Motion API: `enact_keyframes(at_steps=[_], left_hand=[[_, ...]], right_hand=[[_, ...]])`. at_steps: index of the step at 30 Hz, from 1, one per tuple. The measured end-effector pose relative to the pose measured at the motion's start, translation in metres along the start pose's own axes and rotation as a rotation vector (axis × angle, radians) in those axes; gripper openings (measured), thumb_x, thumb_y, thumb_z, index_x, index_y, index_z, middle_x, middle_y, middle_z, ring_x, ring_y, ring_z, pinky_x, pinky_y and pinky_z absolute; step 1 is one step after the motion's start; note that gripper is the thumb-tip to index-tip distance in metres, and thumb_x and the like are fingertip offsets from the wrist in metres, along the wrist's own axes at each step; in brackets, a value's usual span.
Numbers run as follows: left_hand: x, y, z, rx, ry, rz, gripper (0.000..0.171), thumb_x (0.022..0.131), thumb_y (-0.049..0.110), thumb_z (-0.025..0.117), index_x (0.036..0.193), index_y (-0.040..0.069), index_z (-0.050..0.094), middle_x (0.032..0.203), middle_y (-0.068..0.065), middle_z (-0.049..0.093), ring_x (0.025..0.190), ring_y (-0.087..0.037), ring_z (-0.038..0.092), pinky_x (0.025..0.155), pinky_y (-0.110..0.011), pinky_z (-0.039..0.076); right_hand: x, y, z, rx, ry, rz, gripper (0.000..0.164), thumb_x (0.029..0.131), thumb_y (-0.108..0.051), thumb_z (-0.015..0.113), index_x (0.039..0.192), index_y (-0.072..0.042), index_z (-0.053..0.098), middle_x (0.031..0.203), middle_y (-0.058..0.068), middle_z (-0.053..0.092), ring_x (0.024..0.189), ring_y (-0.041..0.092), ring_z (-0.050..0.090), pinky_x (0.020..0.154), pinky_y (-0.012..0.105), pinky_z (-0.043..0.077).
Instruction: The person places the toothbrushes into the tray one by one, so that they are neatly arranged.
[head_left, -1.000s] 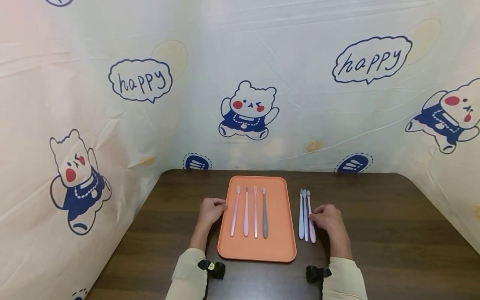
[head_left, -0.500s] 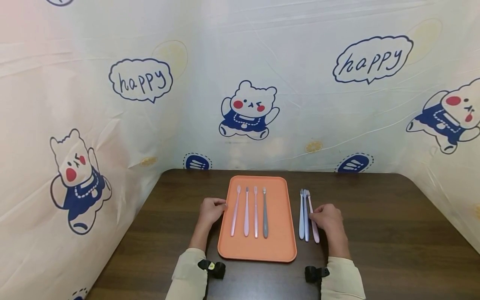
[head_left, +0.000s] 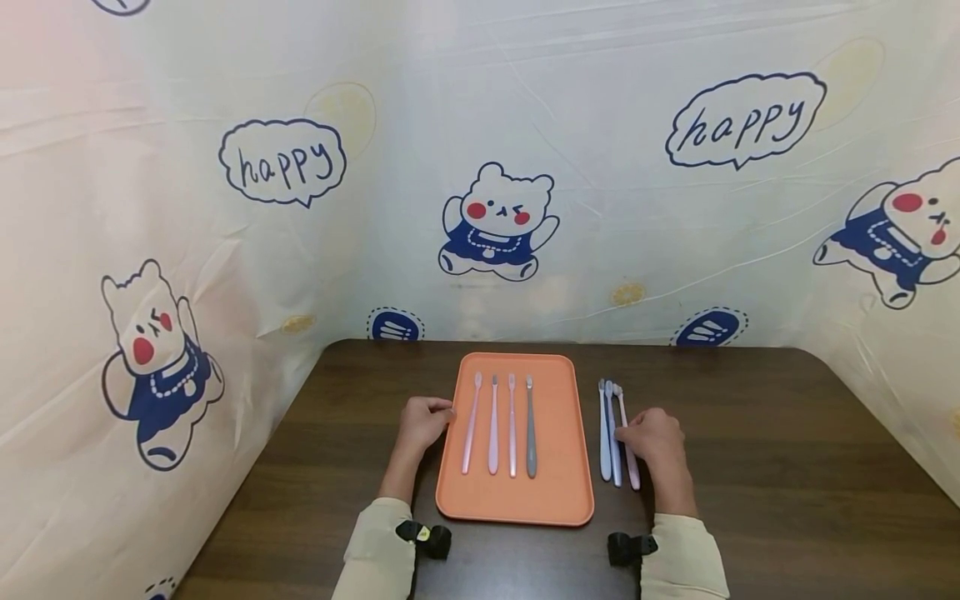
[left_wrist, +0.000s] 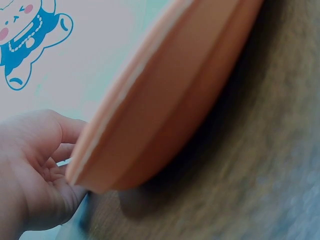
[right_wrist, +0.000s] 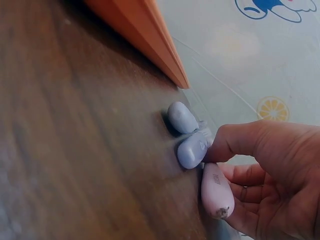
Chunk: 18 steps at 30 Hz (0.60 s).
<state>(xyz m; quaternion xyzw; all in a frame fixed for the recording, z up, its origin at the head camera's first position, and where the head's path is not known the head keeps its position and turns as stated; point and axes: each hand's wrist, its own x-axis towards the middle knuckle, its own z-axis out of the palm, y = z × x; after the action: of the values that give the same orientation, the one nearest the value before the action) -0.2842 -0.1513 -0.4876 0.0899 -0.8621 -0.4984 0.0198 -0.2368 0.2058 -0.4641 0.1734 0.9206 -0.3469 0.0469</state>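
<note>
An orange tray lies on the table with several toothbrushes side by side on it, three pinkish and one grey. My left hand grips the tray's left rim, its fingers at the edge in the left wrist view. Right of the tray, three more toothbrushes lie close together: a light blue one, a bluish-purple one and a pink one. My right hand has thumb and fingers on either side of the pink toothbrush, the thumb tip right by the bluish-purple handle.
The dark wooden table reaches back to a pale curtain printed with bears and lettering. Another stretch of curtain hangs along the left side. Black wrist cameras sit by both sleeves.
The pink toothbrush's handle end has swung right, away from the other two. The bluish-purple one has also shifted slightly right at its lower end. My left hand and the tray stay put.
</note>
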Motion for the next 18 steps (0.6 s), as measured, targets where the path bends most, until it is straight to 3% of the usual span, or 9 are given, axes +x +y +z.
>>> enact_keyframes(at_steps=[18], left_hand=[[0.0004,-0.0012,0.0006,-0.008,-0.002,0.003,0.02,0.087,0.014,0.067,0.1,0.002,0.076,0.095,-0.015,0.074,0.077,-0.016,0.066,0.068,-0.03,0.055]], right_hand=[[0.002,0.0043,-0.0063,0.017,0.013,-0.023,0.024,0.082,-0.026,0.067,0.08,-0.002,0.07,0.069,0.007,0.063,0.067,0.021,0.056,0.053,0.029,0.042]])
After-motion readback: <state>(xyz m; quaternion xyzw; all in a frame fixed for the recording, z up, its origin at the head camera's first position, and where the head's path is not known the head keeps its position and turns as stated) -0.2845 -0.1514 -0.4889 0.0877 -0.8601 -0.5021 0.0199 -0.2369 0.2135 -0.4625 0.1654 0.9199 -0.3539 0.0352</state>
